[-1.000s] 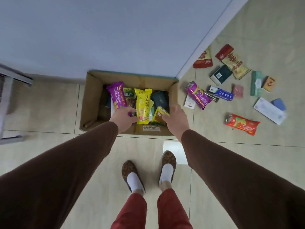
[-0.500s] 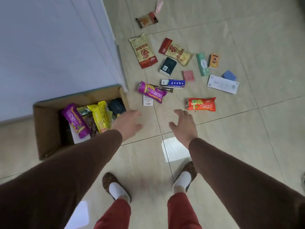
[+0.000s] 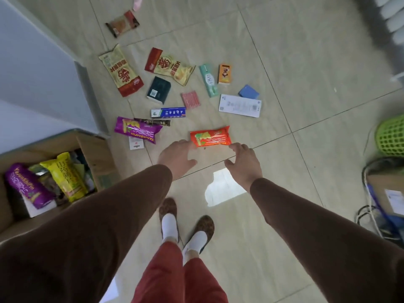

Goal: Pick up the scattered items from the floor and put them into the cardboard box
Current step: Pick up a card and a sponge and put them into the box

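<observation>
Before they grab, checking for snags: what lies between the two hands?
Head view: only bare tile between left hand and right hand; the orange snack packet lies just beyond.

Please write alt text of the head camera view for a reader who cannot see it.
Both open hands, left hand and right hand, reach toward an orange snack packet on the tiled floor, with more packets and small boxes scattered beyond it. A partly filled cardboard box stands at the left.
</observation>
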Demonstrator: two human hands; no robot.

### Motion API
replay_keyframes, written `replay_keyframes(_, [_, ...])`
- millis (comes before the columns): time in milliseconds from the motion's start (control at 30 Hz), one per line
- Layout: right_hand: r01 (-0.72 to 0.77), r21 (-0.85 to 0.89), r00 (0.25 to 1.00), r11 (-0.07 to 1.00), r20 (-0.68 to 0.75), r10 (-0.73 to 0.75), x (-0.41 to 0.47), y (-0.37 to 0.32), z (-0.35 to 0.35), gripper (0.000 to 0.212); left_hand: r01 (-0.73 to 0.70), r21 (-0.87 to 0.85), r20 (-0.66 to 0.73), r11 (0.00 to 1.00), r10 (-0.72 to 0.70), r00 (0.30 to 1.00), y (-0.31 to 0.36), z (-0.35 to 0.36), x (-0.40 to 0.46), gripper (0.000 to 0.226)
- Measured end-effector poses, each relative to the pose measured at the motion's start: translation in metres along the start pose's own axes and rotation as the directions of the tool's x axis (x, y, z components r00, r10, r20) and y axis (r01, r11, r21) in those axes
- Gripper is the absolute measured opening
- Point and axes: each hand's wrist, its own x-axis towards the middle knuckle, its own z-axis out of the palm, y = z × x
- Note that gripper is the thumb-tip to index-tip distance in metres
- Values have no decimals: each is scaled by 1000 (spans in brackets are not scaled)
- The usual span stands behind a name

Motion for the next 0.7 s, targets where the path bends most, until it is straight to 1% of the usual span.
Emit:
replay_keyframes(167, [3, 11, 1000, 1000, 7, -3, 51, 16, -39, 50, 27, 48, -6, 999, -26, 1000, 20, -17, 58, 43])
replay_keyframes(267, [-2, 4, 1000, 1000, 8, 2, 90, 23, -64, 49, 61, 14, -15, 998, -61, 998, 31, -29, 94, 40])
replay_keyframes(500, [-44, -41, 999, 998, 20, 45, 187, 50, -105, 52, 87, -18, 47, 996, -86, 995, 58, -44, 178, 44])
replay_keyframes(700, [-29, -87, 998, 996, 59, 34, 268, 86, -118, 52, 133, -49, 78, 990, -129, 989, 73, -30, 243, 48])
